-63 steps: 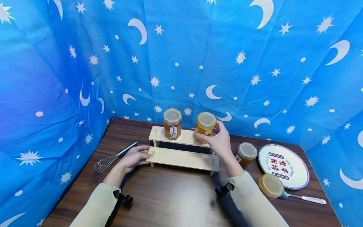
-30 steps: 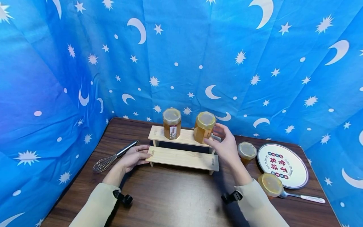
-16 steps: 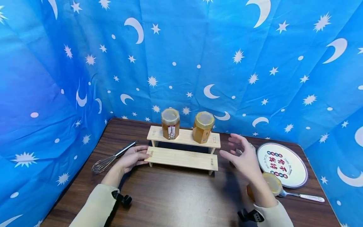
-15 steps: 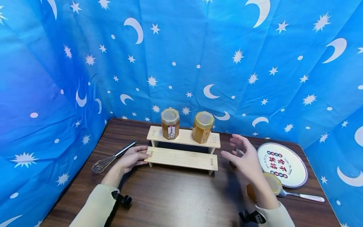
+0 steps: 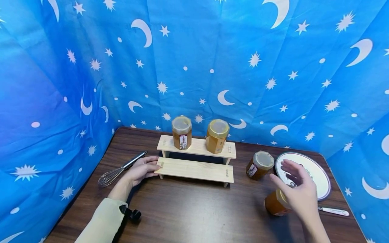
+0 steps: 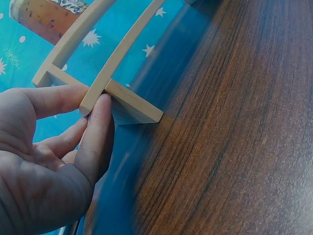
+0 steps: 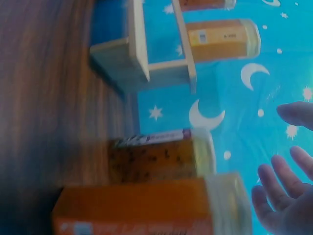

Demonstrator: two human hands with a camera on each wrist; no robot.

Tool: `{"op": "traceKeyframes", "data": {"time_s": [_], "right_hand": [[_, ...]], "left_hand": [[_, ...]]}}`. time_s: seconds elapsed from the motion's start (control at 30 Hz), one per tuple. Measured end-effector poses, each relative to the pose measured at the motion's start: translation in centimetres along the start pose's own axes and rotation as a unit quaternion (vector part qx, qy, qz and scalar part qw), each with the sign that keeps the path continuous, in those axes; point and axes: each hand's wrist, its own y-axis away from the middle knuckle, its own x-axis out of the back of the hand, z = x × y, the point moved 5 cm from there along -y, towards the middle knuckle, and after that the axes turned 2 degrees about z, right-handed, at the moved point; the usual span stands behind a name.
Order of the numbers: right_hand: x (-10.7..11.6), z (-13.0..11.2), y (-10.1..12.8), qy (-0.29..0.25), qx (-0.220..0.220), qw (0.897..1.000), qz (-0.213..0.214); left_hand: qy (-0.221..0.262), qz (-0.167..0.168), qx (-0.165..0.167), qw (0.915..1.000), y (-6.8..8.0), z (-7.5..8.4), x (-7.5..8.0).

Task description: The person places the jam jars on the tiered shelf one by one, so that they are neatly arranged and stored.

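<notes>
Pale wooden two-tier stand (image 5: 194,169): the left hand (image 5: 141,169) pinches its lower tier's left end; the right hand (image 5: 302,190), fingers spread, hangs empty near an amber, yellow-lidded, hexagonal jar (image 5: 274,204).

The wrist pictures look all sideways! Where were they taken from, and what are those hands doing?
There's no robot here, just a person's bare hands. The big picture is filmed from the head, looking down; the other two come from the wrists, so things look tipped. The left hand pinches the end of a wooden stand. The right hand holds nothing, close to the near jar. Another jar stands on the table by a plate, and two more jars are on the back shelf. A whisk lies left.
</notes>
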Motion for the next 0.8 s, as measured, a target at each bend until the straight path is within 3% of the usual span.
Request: {"op": "traceKeyframes", "data": {"time_s": [0.3,0.5,0.8], "right_hand": [[1.2,4.5,2.2,-0.018,-0.095,0.992,0.078],[0.1,7.2,3.9,-0.018,-0.131,0.989,0.071],[-1.2,9.5,5.6,0.002,-0.185,0.981,0.053]], "left_hand": [[0.000,-0.002,-0.001,1.0000,0.0,0.0,0.0],[0.002,0.001,-0.001,1.0000,-0.1,-0.1,0.0],[0.002,0.001,0.003,1.0000,0.0,-0.1,-0.1]]}}
